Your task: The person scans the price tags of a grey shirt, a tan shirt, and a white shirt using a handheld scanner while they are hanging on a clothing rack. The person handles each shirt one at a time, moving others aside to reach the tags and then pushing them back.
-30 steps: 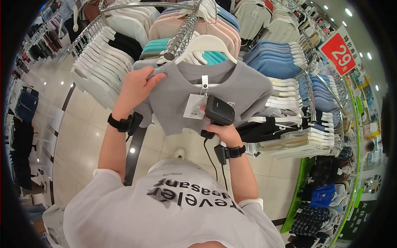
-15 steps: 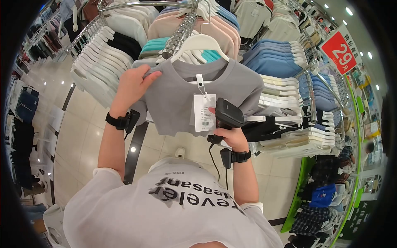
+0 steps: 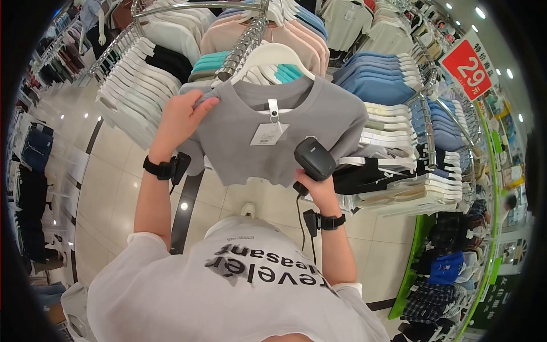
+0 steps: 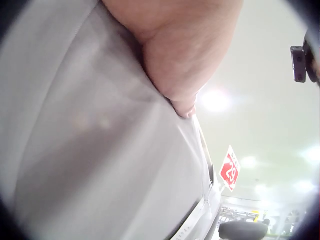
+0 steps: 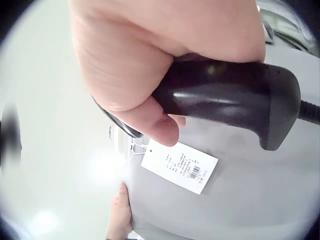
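Observation:
A grey T-shirt [image 3: 228,145] hangs on a white hanger [image 3: 276,55] in front of the person. At its shoulder on the left side, the left hand [image 3: 179,119] pinches the fabric between thumb and fingers. The right hand [image 3: 321,192] grips a black barcode scanner [image 3: 315,158] by its handle, the head held over the shirt's lower right part. From the neckline dangles a white price tag [image 3: 266,134], left of the scanner. In the right wrist view, the tag's printed barcode side [image 5: 182,167] shows below the thumb. Grey cloth fills much of the left wrist view.
A chrome rail [image 3: 245,48] with spiral notches juts toward the shirt. White tops [image 3: 134,85] hang at left, blue tops [image 3: 373,80] and black garments [image 3: 364,178] at right. A red price sign [image 3: 468,68] stands upper right. The scanner's cable [image 3: 302,219] runs downward.
The scanner has shifted right, away from the tag. The right fingers have let the tag go, and it has swung up and left. The shirt moved slightly left; the left hand keeps its hold.

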{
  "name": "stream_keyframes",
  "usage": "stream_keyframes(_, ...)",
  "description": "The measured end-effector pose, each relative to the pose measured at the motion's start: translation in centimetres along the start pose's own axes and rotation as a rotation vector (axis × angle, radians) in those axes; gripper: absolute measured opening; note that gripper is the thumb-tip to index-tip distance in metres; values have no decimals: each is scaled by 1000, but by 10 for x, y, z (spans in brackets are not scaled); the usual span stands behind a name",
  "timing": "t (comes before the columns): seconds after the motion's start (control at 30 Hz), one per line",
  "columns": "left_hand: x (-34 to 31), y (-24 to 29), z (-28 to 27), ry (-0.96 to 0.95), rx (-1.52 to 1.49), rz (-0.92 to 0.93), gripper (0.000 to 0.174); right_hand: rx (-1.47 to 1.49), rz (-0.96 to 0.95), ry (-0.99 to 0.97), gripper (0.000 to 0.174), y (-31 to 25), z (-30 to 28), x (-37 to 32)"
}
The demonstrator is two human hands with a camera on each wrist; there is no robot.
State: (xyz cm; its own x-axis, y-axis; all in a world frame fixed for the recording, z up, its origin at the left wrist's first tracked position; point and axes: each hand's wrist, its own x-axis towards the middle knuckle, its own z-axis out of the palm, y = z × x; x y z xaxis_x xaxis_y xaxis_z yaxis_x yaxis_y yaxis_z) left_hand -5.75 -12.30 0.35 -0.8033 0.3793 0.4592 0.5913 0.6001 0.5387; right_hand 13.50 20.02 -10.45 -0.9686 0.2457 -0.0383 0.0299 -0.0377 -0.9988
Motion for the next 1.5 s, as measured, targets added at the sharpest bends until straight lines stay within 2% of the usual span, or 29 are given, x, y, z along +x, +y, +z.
stream_keyframes(0.07,2,1,0,7,14,-10,47,-75,-30,12,29,3,-1,-6)
stream_keyframes(0.13,4,-1,2,33,26,18,47,-208,-211,20,25,5,0,-14)
stream_keyframes(0.17,5,-1,3,60,35,50,47,-134,-151,30,22,16,-1,-18)
stream_keyframes(0.3,9,2,6,60,42,27,48,-223,-175,61,11,20,15,-31)
stream_keyframes(0.4,12,2,8,73,63,53,48,-305,-149,45,10,26,22,-32)
stream_keyframes(0.47,13,1,9,74,70,57,48,-302,-221,59,11,24,30,-30)
stream_keyframes(0.57,14,1,10,56,78,51,40,-279,-184,39,14,24,34,-26)
stream_keyframes(0.67,14,3,9,44,68,32,40,-317,-212,47,14,25,37,-21)
stream_keyframes(0.8,14,2,9,56,78,42,40,-305,-156,48,13,22,40,-16)
stream_keyframes(0.87,14,3,9,57,88,29,48,-298,-144,51,13,22,40,-14)
stream_keyframes(1.0,14,1,8,49,95,19,48,-281,-147,56,11,22,43,-13)
stream_keyframes(1.07,14,-3,9,58,88,52,39,-262,-143,64,11,22,43,-13)
stream_keyframes(1.13,14,1,8,59,78,49,39,-260,-138,63,11,23,43,-13)
stream_keyframes(1.2,13,3,8,62,68,47,39,-267,-146,75,13,21,43,-14)
stream_keyframes(1.27,14,2,8,61,98,35,48,-275,-155,87,16,24,39,-14)
stream_keyframes(1.33,13,1,7,52,103,28,48,-298,-42,126,18,31,30,-13)
stream_keyframes(1.47,11,-2,8,77,56,58,46,-179,-114,191,21,27,3,-14)
stream_keyframes(1.5,10,-3,5,80,59,56,46,-146,-140,264,23,24,-4,-13)
